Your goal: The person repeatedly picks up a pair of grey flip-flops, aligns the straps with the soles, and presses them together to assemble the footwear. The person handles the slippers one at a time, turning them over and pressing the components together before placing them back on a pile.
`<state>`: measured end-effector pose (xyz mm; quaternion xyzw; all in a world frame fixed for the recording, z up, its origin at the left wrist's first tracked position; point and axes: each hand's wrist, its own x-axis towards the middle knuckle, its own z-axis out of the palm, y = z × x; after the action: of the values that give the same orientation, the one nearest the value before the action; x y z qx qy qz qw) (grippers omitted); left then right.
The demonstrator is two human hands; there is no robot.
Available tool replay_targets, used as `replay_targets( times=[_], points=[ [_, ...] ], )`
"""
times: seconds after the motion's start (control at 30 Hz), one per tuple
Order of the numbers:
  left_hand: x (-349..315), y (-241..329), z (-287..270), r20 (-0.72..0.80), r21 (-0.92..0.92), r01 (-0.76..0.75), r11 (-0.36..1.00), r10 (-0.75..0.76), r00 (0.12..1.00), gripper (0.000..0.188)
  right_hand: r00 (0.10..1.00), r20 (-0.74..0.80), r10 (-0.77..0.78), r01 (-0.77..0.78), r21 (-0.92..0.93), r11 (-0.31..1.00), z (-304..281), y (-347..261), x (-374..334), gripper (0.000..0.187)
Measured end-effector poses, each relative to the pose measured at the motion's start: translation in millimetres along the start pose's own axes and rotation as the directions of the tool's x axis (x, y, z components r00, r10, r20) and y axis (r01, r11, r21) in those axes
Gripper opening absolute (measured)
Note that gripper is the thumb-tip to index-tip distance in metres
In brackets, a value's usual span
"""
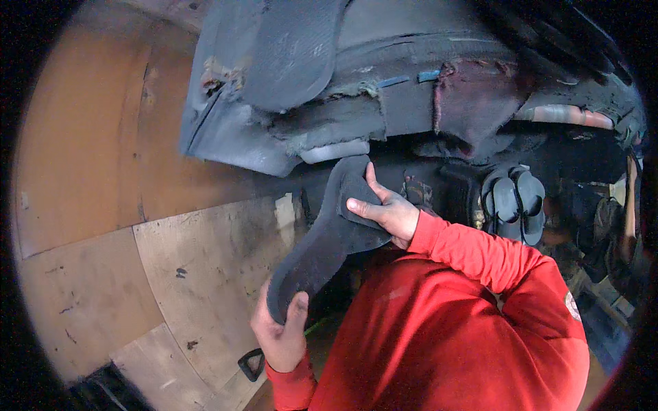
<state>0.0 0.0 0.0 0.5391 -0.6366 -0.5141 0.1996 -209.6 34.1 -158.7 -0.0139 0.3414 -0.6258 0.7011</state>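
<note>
A dark grey shoe sole (312,257), wide at both ends and narrower in the middle, is held at a slant in front of my body. My left hand (279,335) grips its lower rounded end, thumb on top. Toward the upper end my right hand (391,214) is closed on a smaller flat dark piece (356,195) lying over the sole; the thumb presses on it and the index finger reaches along the edge. What this piece is, I cannot tell. The sole's upper tip is close to a pale rounded edge strip (334,151) on the dusty bench.
The grey dust-covered bench (404,113) spans the top, with a large dark sole-shaped sheet (291,55) and a frayed maroon cloth (473,103) on it. Several dark sandals (517,198) hang or stand at the right. Wooden panels (199,288) lie to the left.
</note>
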Motion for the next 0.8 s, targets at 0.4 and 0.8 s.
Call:
replay_targets(
  times=[0.4,0.8],
  points=[
    [12,-165,56,0.204,-0.355,-0.005,0.935,0.082,0.976,0.062,0.953,0.209,-0.219,0.217,-0.976,0.014,-41,9,1,0.105],
    [131,-66,77,0.286,0.022,-0.248,0.968,0.232,0.930,0.045,0.872,0.391,-0.295,0.489,-0.735,0.470,-18,20,31,0.140]
  ],
)
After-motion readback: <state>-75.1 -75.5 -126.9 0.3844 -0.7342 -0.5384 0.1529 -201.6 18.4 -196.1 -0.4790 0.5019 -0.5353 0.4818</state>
